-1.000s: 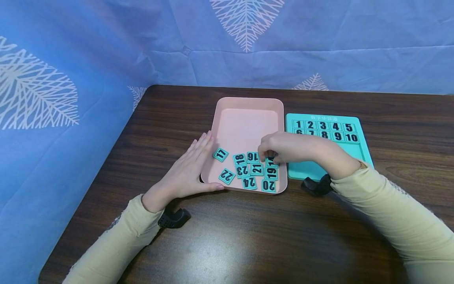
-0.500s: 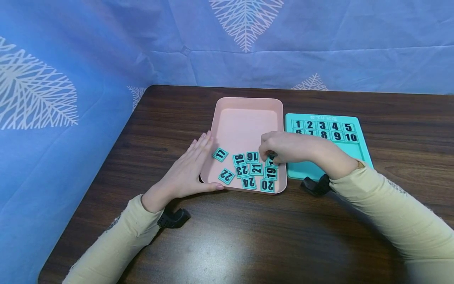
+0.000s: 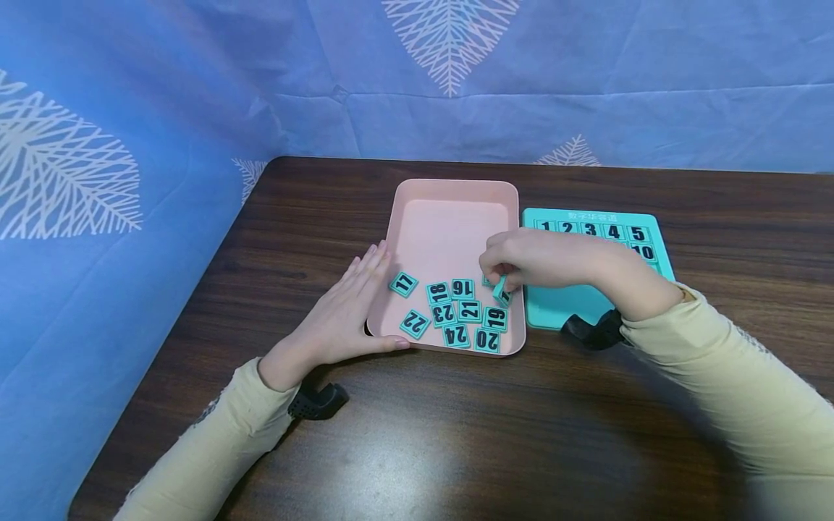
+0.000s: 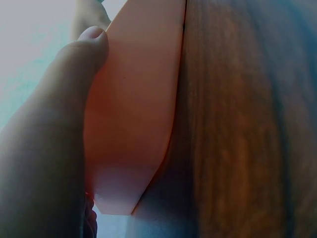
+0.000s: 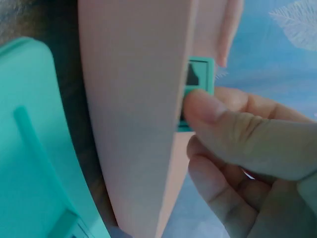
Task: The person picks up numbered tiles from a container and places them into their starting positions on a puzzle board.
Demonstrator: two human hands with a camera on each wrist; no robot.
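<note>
On the teal plastic number board at the counter's far right, tiles 1 to 10 sit placed. Eight turquoise square number tiles remain in the pink rectangular plastic tray. The right hand pinches one lifted turquoise tile; the left hand, fingers straight, rests against the tray's left wall.

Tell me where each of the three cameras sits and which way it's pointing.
Head: worn on the head, looking forward and down at the table; both hands and sleeves show.
Left wrist: low beside the left hand, facing the pink tray wall.
Right wrist: under the right hand, looking along the tray's wall at the pinched teal tile; the teal board is alongside.
All three views share the pink tray.
</note>
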